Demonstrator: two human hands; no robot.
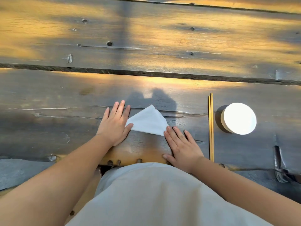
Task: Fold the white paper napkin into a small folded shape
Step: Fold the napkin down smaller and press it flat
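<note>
The tabletop (162, 46) is dark weathered wood in broad planks, with knots, cracks and small holes, and a dull sheen where warm light falls on it. The napkin (149, 121) is white paper, matt, soft-looking, with a slightly ragged edge. The chopsticks (211, 128) look like pale smooth wood. The round bowl (238, 118) is white with a smooth finish. The garment (154, 193) is plain matt light-grey cloth

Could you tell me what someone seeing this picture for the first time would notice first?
Probably the white napkin, folded into a triangle at the centre of the dark wooden table, with the left hand and right hand flat at its two near corners. Next, the bright white bowl to the right, beside a pair of chopsticks.
</note>
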